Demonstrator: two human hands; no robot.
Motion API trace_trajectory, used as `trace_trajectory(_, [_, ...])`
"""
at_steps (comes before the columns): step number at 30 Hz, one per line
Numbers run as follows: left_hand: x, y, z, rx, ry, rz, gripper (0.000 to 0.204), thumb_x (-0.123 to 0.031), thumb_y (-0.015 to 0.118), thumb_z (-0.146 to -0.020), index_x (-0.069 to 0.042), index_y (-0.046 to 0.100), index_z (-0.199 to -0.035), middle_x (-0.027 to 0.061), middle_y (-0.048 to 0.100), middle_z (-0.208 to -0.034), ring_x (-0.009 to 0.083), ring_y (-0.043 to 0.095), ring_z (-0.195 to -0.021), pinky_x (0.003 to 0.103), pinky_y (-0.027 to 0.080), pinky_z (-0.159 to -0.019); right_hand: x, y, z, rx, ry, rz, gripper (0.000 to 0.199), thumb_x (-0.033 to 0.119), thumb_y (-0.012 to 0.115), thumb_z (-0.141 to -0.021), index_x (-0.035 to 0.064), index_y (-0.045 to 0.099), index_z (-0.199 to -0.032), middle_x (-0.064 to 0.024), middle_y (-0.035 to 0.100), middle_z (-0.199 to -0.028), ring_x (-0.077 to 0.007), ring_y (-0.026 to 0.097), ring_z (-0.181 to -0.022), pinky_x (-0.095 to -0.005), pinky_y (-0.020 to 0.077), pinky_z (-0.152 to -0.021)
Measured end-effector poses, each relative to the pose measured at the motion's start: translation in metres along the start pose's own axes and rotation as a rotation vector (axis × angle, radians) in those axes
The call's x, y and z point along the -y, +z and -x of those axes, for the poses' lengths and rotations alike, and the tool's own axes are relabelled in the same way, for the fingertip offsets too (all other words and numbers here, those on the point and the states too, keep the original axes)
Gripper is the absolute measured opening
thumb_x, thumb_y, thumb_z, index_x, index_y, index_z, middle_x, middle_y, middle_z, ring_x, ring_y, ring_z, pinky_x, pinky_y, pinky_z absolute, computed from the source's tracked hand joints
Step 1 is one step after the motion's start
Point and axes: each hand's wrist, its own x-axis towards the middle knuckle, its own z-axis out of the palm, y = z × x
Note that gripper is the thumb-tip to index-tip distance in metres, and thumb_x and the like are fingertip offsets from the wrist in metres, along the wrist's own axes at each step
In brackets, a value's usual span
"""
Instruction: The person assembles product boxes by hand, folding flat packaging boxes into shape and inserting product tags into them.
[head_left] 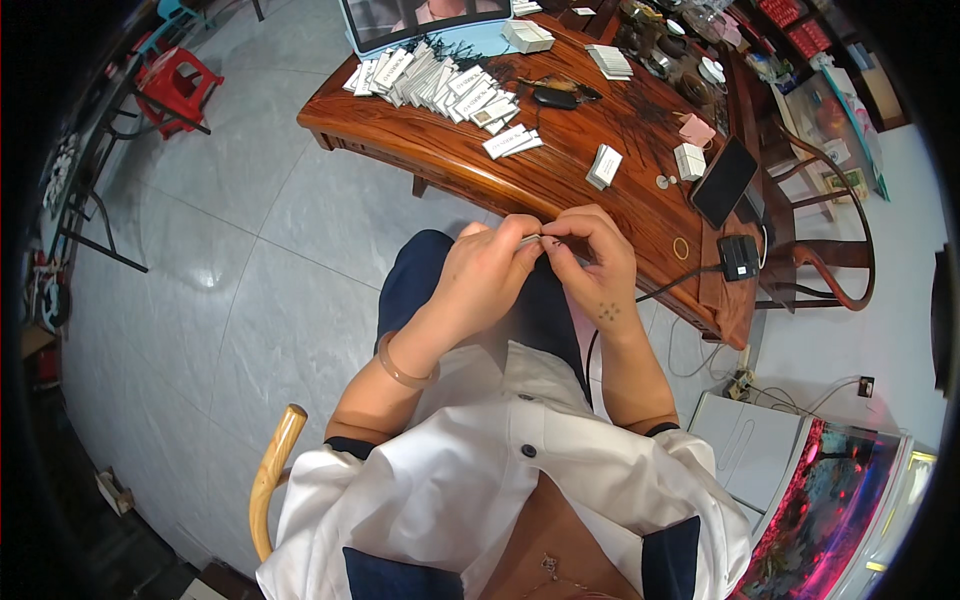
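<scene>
Nearest us: white jacket (470, 480) with dark trim, over our lap. Wooden chair arm (272, 470) at our left. Our left hand (490, 275), a bangle (400, 368) on its wrist, and our right hand (595, 265) meet above the knees, fingertips of both pressed together on a small thin pale strip (535, 240), too small to identify. Beyond: curved wooden table (560, 180) bearing rows of small white boxes (430, 80), a dark tablet (724, 180), a black adapter (738, 257).
</scene>
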Motion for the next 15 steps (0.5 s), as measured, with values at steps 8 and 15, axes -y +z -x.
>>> trace_trajectory(8, [-0.003,-0.006,0.003,0.100,-0.298,0.483,0.011,-0.012,0.053,-0.095,-0.005,0.052,-0.103,0.0045,0.059,-0.074,0.0135,0.053,-0.065,0.025,0.040,-0.060,0.005,-0.004,0.006,-0.019,0.296,-0.471,0.017,0.000,0.059,-0.087,-0.0030,0.064,-0.103,-0.0080,0.061,-0.092,-0.0132,0.060,-0.079,-0.0239,0.0485,-0.068])
trace_trajectory(15, [-0.004,-0.008,0.003,0.151,-0.381,0.783,0.009,-0.009,0.049,-0.097,-0.005,0.051,-0.104,0.0000,0.055,-0.074,0.0035,0.044,-0.062,0.017,0.034,-0.053,0.006,-0.019,-0.006,0.212,0.124,-0.136,0.016,0.000,0.060,-0.087,-0.0032,0.067,-0.101,-0.0093,0.064,-0.094,-0.0140,0.060,-0.077,-0.0249,0.0491,-0.065])
